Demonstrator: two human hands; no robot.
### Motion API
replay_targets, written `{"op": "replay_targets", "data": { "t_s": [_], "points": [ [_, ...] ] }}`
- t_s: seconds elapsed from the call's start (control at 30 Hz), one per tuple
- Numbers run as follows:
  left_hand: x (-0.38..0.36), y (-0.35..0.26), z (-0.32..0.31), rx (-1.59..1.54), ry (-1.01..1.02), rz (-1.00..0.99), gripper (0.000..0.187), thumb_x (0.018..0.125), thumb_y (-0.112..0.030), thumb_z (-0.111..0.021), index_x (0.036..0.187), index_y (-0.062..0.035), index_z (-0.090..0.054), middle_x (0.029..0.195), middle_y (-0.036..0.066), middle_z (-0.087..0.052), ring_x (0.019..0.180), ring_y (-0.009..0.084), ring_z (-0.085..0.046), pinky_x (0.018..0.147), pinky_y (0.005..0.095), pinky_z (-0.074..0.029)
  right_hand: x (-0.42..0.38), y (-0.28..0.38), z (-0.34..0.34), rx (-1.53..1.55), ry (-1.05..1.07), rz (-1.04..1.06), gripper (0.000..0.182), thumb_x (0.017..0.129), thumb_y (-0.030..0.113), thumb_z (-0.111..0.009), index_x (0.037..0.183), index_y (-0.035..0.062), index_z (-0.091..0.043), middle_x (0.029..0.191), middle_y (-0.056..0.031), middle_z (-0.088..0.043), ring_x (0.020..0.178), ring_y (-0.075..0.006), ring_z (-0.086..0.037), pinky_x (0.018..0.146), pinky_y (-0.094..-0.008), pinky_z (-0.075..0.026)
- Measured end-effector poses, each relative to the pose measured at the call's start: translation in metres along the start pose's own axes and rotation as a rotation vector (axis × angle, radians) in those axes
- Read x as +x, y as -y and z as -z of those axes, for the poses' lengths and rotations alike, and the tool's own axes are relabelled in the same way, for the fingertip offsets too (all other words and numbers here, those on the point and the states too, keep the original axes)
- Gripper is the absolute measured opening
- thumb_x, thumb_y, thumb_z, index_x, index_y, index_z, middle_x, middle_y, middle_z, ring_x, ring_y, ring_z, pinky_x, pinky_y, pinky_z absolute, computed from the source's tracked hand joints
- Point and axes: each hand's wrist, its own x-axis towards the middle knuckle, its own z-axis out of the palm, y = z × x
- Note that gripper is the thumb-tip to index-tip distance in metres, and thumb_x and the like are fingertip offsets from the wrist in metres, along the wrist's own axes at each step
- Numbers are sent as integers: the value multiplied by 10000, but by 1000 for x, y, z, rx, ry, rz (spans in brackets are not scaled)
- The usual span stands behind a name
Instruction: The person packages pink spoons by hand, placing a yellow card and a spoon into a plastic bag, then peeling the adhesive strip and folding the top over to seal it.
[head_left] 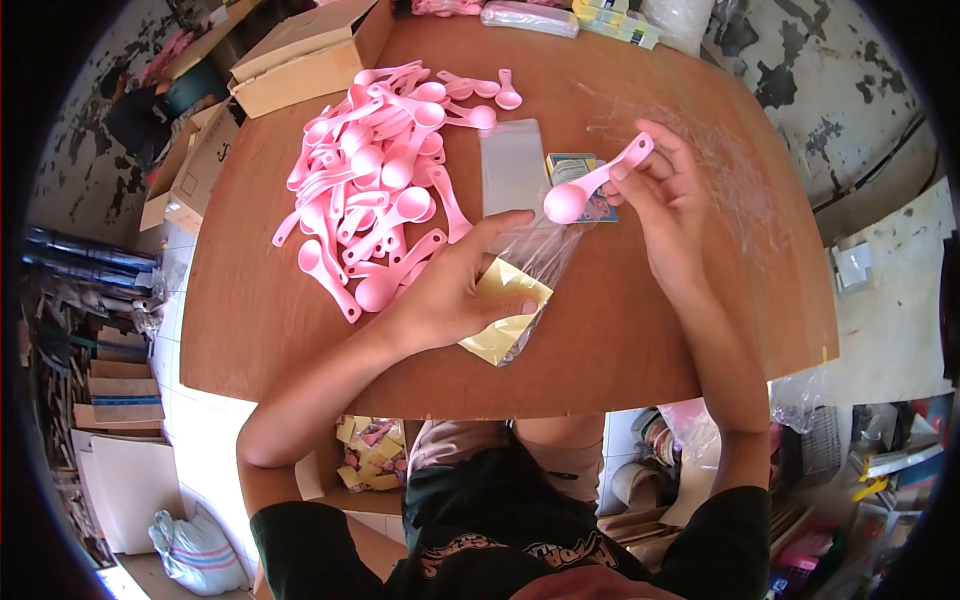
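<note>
Nearest, the left hand [450, 290] pins a clear bag [520, 290] to the surface [620, 340], fingers closed on its mouth; a yellow card [505, 315] already sits inside. Right-hand [665, 205] fingers pinch a pink spoon [590, 185] just above the bag's opening, not yet in. Beyond lie an empty sleeve [512, 165], a small printed card [570, 165], and a large pile of loose spoons [375, 190], so most packing looks undone. Farther off, a cardboard box [300, 60] stands shut.

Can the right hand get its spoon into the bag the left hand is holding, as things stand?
Probably yes. The right hand holds the spoon bowl-first just above the bag, and the left hand pins the bag to the table. Nothing lies between them; whether the mouth is open is unclear.
</note>
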Motion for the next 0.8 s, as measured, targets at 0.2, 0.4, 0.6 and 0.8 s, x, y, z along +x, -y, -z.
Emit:
{"op": "replay_targets", "data": {
  "t_s": [0.2,0.4,0.6,0.8],
  "points": [
    [2,8,1,9,-69,-82,718,816,-54,-730,1416,-59,-335,888,114,-674,803,115,-640,667,264,-500,-2,0,1,-4,68,-7,367,879,15,-641,1228,22,-527,935,-49,-647,843,-92,-624,684,-227,-498],
    [-1,-8,1,91,-26,120,712,809,22,-721,1409,-12,-339,1180,105,-577,1036,127,-586,865,281,-489,-14,0,-14,-18,116,-66,332,892,26,-636,1211,22,-544,928,-33,-650,835,-79,-620,706,-223,-495],
    [-2,-4,1,222,-82,-104,698,816,-41,-739,1397,-4,-355,1236,137,-570,1124,154,-550,946,307,-451,-19,6,-22,14,111,-100,311,884,54,-655,1179,31,-556,916,-25,-647,828,-71,-605,692,-222,-472],
    [-2,-4,1,256,-80,-111,713,812,-59,-746,1402,-12,-348,1263,135,-565,1151,162,-542,972,311,-436,-19,7,-23,49,111,-161,272,869,69,-672,1124,35,-586,922,-15,-648,832,-70,-596,693,-227,-460]
  ]
}}
